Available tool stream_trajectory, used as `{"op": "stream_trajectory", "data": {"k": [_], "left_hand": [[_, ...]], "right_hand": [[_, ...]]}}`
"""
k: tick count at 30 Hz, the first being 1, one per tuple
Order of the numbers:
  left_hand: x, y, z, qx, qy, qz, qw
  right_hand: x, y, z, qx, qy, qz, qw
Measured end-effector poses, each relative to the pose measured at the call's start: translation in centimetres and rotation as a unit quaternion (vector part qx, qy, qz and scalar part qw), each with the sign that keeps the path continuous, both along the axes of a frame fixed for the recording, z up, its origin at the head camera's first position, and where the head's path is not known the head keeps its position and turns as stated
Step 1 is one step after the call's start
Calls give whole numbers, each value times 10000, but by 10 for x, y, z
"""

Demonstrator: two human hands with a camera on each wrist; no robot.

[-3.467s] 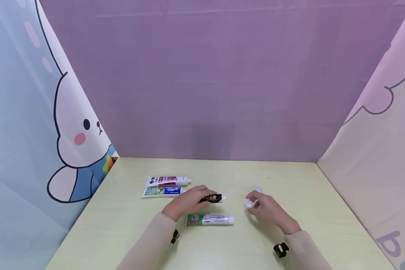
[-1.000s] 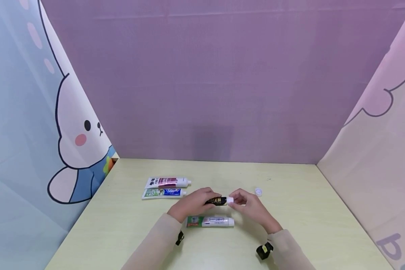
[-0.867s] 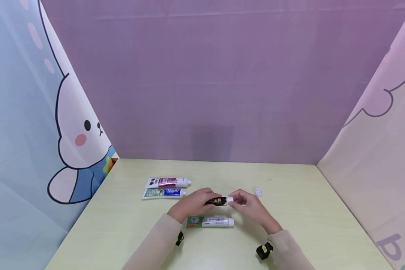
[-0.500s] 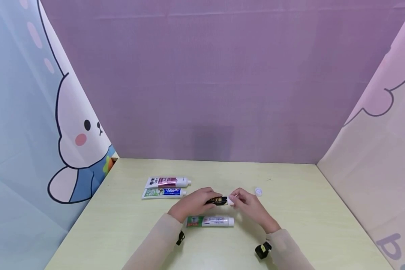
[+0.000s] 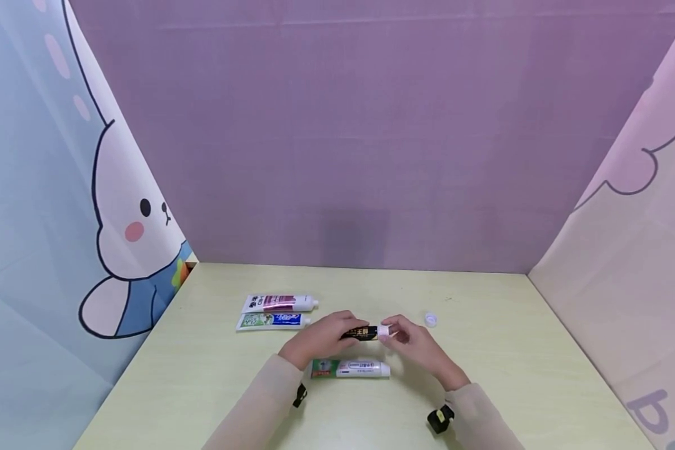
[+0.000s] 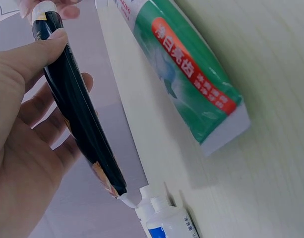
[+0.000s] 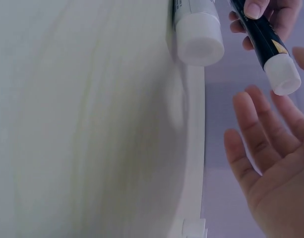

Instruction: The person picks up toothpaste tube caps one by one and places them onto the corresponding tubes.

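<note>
My left hand [image 5: 327, 337] grips a black toothpaste tube [image 5: 361, 333] with gold lettering, held over the table with its neck end to the right. A white cap [image 7: 282, 74] sits on that end. Around the cap is my right hand [image 5: 413, 340]; in the right wrist view its fingers are spread, the index fingertip right at the cap's edge and the thumb slightly apart from it. In front lies a green and white toothpaste tube [image 5: 350, 369] with its white cap [image 7: 200, 39] on. Another white cap [image 5: 430, 319] lies on the table beyond my right hand.
Two more toothpaste tubes lie side by side at the back left: a white and maroon tube [image 5: 278, 304] and a green and blue tube [image 5: 271, 321], both with bare nozzles. A purple cloth [image 5: 360, 137] hangs behind the pale table [image 5: 512, 350], with printed cloths on both sides.
My right hand has moved left with a white cap, now on the black tube's end. Its fingers covered more of the cap half a second ago and have since loosened around it.
</note>
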State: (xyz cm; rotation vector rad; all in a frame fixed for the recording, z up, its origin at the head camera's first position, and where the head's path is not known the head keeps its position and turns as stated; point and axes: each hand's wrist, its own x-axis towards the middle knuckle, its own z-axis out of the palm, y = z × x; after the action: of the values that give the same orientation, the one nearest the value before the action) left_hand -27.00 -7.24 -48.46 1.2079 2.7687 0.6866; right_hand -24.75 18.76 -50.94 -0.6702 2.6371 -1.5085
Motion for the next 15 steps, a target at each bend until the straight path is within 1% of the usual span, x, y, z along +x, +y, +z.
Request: {"op": "stream_trajectory", "data": {"k": [4, 8, 15], "left_hand": [[1, 0, 1, -43, -64, 85, 9999], [-1, 0, 0, -58, -71, 123, 9999], [-3, -1, -2, -94, 17, 68, 9999]], "right_hand": [[-1, 3, -3, -126, 193, 107, 9997], [-4, 5, -4, -112, 410, 163, 9990], [-4, 3, -3, -57, 435, 80, 9990]]}}
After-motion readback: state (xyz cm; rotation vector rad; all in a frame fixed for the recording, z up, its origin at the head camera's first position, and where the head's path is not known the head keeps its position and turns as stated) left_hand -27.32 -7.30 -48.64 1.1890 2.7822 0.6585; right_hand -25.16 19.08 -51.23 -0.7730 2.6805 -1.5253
